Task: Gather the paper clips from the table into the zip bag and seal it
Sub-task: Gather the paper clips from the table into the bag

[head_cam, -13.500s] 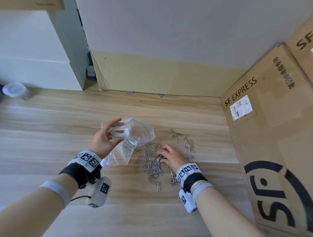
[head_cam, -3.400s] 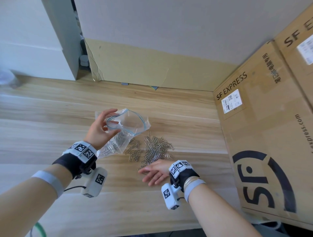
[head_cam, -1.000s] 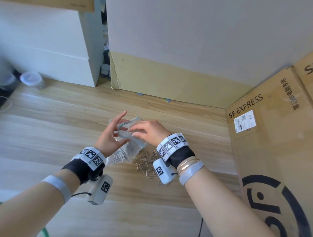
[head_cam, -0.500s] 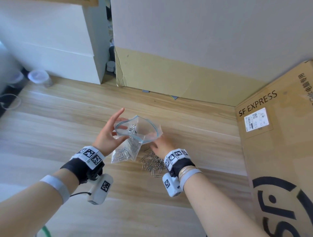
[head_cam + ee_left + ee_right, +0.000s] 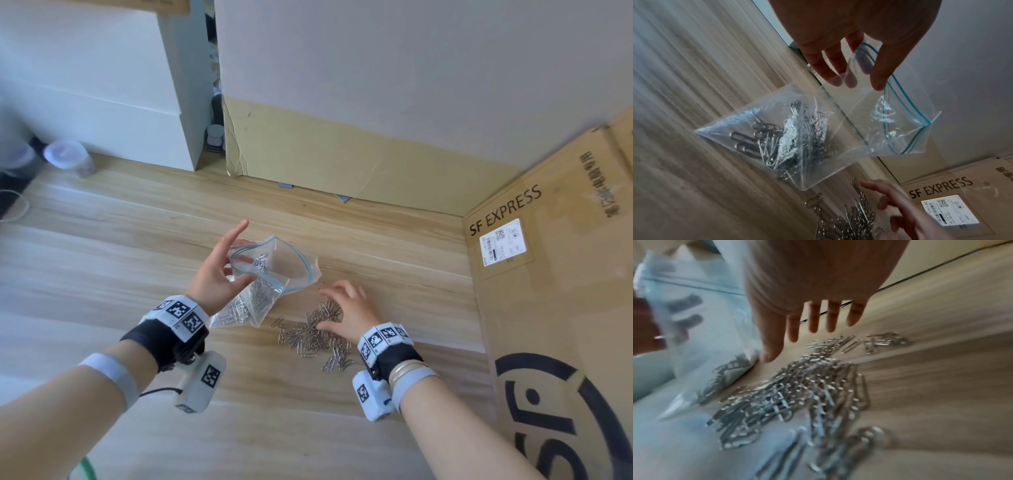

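on the wooden table (image 5: 102, 260), near the middle of the head view, the left hand (image 5: 219, 274) holds a clear zip bag (image 5: 274, 270) by its rim, thumb on the near side and fingers (image 5: 851, 76) behind the plastic, pinching it so the blue-lined mouth gapes open toward the camera. the bag hangs tilted, its lower corner resting at about 7 o'clock from the mouth, and a clump of paper clips in the bag (image 5: 789, 139) has settled into that low end. at 4 o'clock from the bag, just beside it, lies the loose pile of paper clips (image 5: 315, 335) on the wood. the right hand (image 5: 346, 311) is over the far edge of that pile, palm down, fingers (image 5: 813, 319) straight and slightly spread, gripping nothing; whether the fingertips touch the clips cannot be told. the right wrist view is blurred. at 3 o'clock a cardboard box (image 5: 548, 291) printed sf express stands against the table, and at 10 o'clock, well apart, sits a small lidded jar (image 5: 68, 161).
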